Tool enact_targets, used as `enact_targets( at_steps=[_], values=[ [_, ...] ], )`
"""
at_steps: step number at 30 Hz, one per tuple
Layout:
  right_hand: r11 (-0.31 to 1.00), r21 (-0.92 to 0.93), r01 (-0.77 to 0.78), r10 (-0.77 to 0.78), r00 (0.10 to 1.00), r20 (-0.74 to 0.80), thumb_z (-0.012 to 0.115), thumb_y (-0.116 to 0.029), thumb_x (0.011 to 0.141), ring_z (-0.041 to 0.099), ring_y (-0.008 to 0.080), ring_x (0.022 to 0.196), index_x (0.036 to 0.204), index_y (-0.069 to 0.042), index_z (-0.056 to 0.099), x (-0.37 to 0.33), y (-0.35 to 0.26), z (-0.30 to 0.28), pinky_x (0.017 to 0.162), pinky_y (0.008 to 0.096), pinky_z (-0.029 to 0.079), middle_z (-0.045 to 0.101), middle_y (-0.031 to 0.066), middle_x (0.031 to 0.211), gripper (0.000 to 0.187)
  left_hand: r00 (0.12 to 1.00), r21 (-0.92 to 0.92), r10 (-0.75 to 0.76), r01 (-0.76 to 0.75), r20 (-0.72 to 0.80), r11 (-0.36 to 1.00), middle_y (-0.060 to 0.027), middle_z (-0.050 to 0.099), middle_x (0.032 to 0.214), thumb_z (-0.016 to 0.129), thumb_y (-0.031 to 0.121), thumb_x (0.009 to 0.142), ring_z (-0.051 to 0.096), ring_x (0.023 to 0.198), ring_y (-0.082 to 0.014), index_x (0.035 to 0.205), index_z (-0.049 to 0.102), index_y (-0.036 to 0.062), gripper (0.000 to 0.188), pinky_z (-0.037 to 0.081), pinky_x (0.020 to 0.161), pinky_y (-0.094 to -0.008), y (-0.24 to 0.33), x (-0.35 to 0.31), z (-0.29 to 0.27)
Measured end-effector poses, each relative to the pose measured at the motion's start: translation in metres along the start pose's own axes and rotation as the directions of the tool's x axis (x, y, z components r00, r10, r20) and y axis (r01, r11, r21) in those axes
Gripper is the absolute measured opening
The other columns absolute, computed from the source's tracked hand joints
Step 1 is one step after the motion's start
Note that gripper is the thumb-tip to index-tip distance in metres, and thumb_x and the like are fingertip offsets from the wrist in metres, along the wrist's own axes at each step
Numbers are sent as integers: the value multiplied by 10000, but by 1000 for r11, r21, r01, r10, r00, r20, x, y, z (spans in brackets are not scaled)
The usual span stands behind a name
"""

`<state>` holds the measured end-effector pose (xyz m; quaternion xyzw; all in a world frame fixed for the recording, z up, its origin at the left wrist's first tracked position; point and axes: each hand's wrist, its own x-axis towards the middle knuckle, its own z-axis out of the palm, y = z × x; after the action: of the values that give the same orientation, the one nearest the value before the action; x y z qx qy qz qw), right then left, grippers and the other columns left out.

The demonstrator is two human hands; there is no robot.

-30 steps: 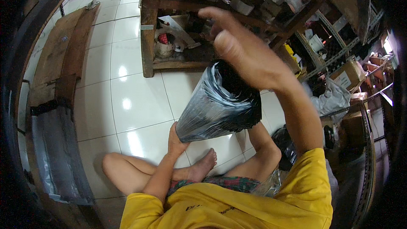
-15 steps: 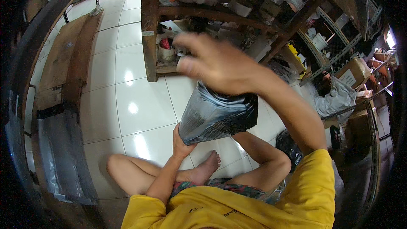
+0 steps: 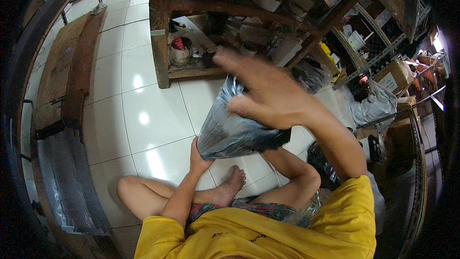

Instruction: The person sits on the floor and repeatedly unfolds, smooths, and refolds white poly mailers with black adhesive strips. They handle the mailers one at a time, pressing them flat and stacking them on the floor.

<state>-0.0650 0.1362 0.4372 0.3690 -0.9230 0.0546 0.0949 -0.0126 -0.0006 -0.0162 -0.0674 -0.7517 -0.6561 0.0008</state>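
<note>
A thick fan-shaped stack of black plastic bags (image 3: 223,132) is held up in front of me, narrow at its lower left and wide toward the upper right. My left hand (image 3: 200,158) grips the narrow lower corner, its fingers mostly hidden behind the plastic. Over the upper part of the stack hovers my right hand (image 3: 270,91), blurred by motion. Its thumb and fingers are spread apart with nothing between them. Whether its palm touches the plastic I cannot tell.
I sit cross-legged on a white tiled floor (image 3: 148,93). A wooden shelf (image 3: 160,62) with pots and clutter stands ahead. A long wooden board (image 3: 62,72) runs along the left. Metal racks (image 3: 378,57) and a black plastic bag (image 3: 326,165) are at the right.
My right hand has come down and to the right over the stack, fingers still spread. My left hand keeps its grip. The whole view has shifted slightly.
</note>
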Motion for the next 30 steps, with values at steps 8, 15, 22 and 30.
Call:
enact_targets(
  at_steps=[8, 15, 22, 30],
  values=[
    [945, 299, -128, 140, 990, -18, 490, -567, 978, 521, 487, 1282, 1480, 47, 369, 29, 3, -13, 1106, 479, 403, 526, 349, 1377, 803, 995, -28, 93, -93, -29, 995, -231, 450, 1384, 965, 250, 572, 483, 1279, -404, 1484, 261, -23, 1184, 398, 1108, -423, 3, -1, 7],
    [955, 284, -86, 124, 986, -116, 480, -469, 1003, 511, 387, 1309, 1503, -9, 367, 56, -17, -36, 1075, 446, 421, 486, 274, 1445, 689, 996, 45, 82, -81, -29, 996, -224, 441, 1399, 969, 259, 561, 489, 1273, -405, 1512, 217, -4, 1240, 405, 1103, -441, 10, -2, 9],
    [962, 259, -83, 103, 992, -66, 599, -358, 924, 405, 396, 1423, 1524, -22, 359, 43, -13, -28, 1204, 451, 303, 429, 246, 1524, 728, 992, 13, 95, -94, -79, 995, -229, 434, 1421, 970, 271, 556, 490, 1278, -400, 1512, 234, -13, 1240, 404, 1108, -443, 19, -12, 7],
    [977, 41, -211, 206, 974, 91, 584, -258, 772, 408, 364, 1433, 1555, -10, 317, 2, 12, -10, 1213, 451, 279, 430, 250, 1526, 863, 991, 53, 94, -89, -96, 995, -214, 490, 1364, 958, 231, 564, 505, 1267, -387, 1476, 298, -6, 1151, 416, 1095, -432, 20, -7, 3]
  ],
)
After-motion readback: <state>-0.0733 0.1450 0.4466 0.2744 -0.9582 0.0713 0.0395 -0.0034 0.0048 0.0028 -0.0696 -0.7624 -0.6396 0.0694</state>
